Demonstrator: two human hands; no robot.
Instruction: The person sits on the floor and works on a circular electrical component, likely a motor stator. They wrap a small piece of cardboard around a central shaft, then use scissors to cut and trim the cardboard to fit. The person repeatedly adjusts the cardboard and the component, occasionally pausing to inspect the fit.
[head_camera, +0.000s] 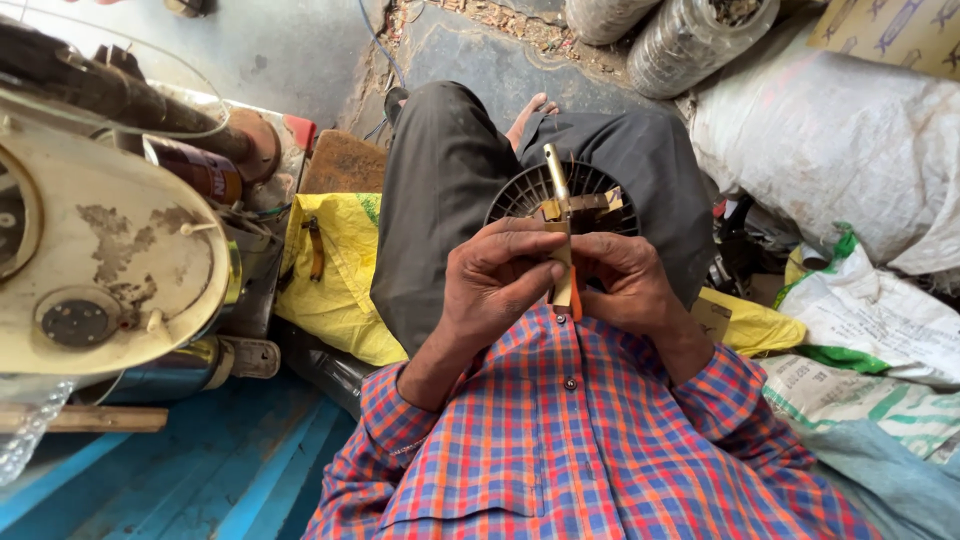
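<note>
— So, where is the work now?

— Both hands are close to the chest, above the lap. The left hand (497, 275) is curled together around the lower part of a slim brass-coloured metal tool with an orange handle (561, 235); the right hand (627, 280) is clamped on it from the 3 o'clock side. The tool stands almost upright, and its tip points to 12 o'clock.

— And the round part?

— The black round plastic fan wheel with many thin blades (560, 197) rests on the dark grey trousers (440, 190), just behind the hands, touching the tool near its hub.

— How to do this well, in your opinion?

— I think the wheel should stay firm on the knees, and the tool straight on the hub, with slow and even pressure, because the thin blades can probably break easily. The yellow plastic sack (335, 270) at 9 o'clock is well apart, so it does not disturb.
</note>
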